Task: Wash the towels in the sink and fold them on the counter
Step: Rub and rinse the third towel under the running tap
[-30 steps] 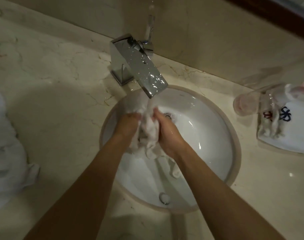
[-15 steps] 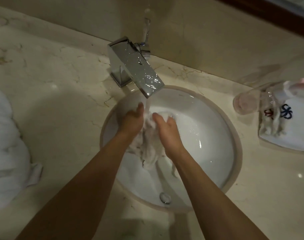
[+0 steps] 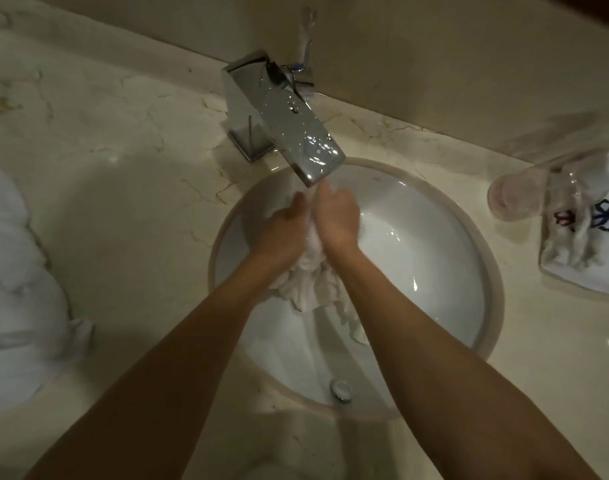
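Left hand (image 3: 285,226) and right hand (image 3: 337,221) both grip a bunched wet white cloth towel (image 3: 310,285), fingers curled round its top, thumbs up and close together, knuckles nearly touching. Towel is squeezed between the two palms; its loose lower part hangs in folds below the wrists, inside the round white ceramic sink (image 3: 434,258), just under the spout of the square chrome faucet (image 3: 285,123). Right fingertips sit right at the spout's mouth; water flow there too blurred to tell.

Sink is set into a beige veined marble counter (image 3: 123,140) against a plain beige wall. A chrome overflow cap (image 3: 340,389) sits on the near sink wall. Left edge of counter: heap of white crumpled towels (image 3: 15,289). Right of sink: clear drinking glass lying on its side (image 3: 518,195), touching a white rectangular tray (image 3: 580,271) that holds a white cloth with red and blue embroidered marks (image 3: 604,220).

Both bare forearms come in from the bottom edge, converge over the bowl, wrists angled inward, backs of hands facing the camera. Room is dim.
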### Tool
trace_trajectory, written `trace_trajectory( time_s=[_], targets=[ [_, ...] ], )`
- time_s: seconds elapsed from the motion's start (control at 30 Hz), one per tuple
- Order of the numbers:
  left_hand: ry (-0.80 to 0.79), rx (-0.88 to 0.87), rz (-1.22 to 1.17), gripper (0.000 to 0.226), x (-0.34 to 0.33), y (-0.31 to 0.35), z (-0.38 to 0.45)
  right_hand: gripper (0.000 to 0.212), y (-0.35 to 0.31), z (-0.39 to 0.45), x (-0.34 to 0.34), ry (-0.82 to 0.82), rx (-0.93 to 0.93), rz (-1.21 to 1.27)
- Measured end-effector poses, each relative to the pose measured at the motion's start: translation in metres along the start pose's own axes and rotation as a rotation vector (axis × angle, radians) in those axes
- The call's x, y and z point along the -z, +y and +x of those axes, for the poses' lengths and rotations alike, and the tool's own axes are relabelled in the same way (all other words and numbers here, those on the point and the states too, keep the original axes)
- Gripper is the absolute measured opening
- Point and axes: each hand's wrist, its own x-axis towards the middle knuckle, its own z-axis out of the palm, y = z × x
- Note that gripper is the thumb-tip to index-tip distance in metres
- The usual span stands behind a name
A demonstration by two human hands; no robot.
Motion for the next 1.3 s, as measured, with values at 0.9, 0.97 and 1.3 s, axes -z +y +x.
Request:
trace_trajectory(
  time_s=[0.9, 0.97, 1.3],
  targets=[
    [-0.115, 0.439, -0.772, 0.029, 0.018, -0.058, -0.028, 0.036, 0.083, -0.057, 0.051, -0.437, -0.587, 1.000],
    [-0.274, 0.529, -0.830, 0.028, 0.027, -0.051, -0.031, 0.045, 0.099, -0.064, 0.057, -0.513, -0.705, 0.969],
    [0.022, 0.097, -0.402, 0.016, 0.016, 0.011, -0.002, 0.026, 0.032, -0.034, 0.050, -0.400, -0.346, 1.004]
  ],
)
